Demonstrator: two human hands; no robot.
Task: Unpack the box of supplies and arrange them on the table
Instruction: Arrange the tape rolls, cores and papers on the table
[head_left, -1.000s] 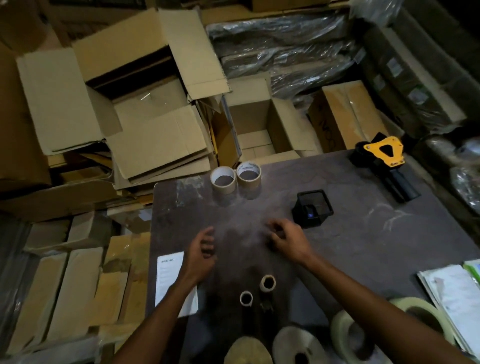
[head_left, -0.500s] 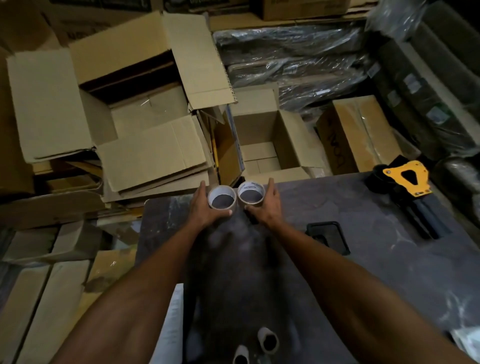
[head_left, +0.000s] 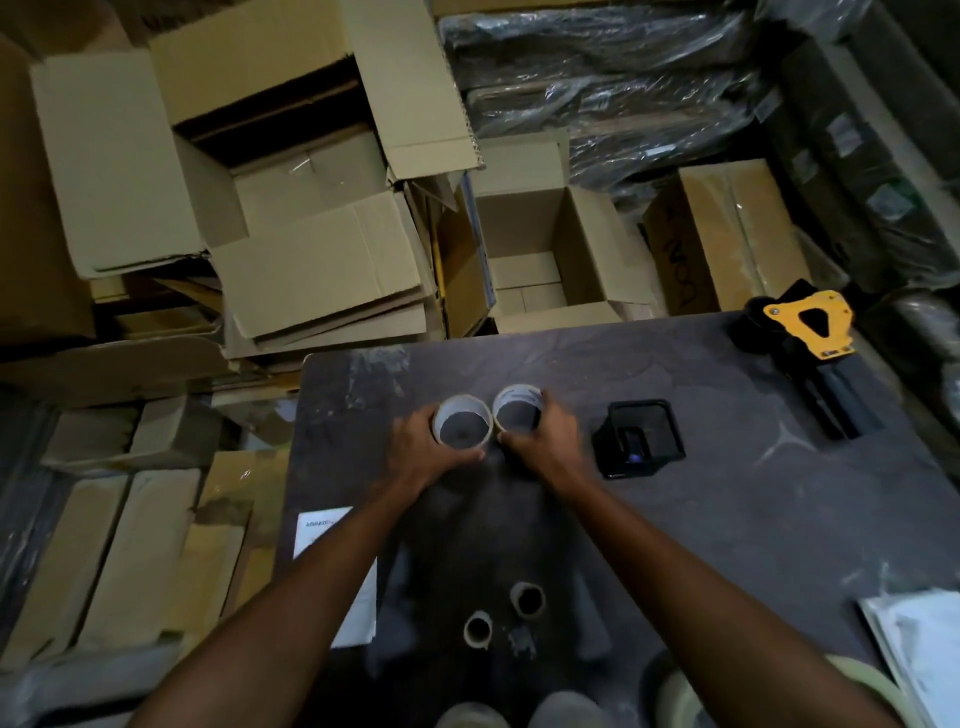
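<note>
On table (head_left: 727, 519), two pale tape rolls (head_left: 462, 428)

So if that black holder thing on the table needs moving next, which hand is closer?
The right hand: it sits beside the black holder, gripping only the right tape roll. The left hand is farther, on the left tape roll.

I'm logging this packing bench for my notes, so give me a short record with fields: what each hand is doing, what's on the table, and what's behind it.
left hand: left hand wrapped around the left tape roll
right hand: right hand wrapped around the right tape roll
rolls: standing side by side, touching or nearly so
table: dark table, dusty
also on table: black holder, yellow tape dispenser, two small cardboard cores, white paper at the left edge
behind table: open cardboard box; contents unclear
</note>
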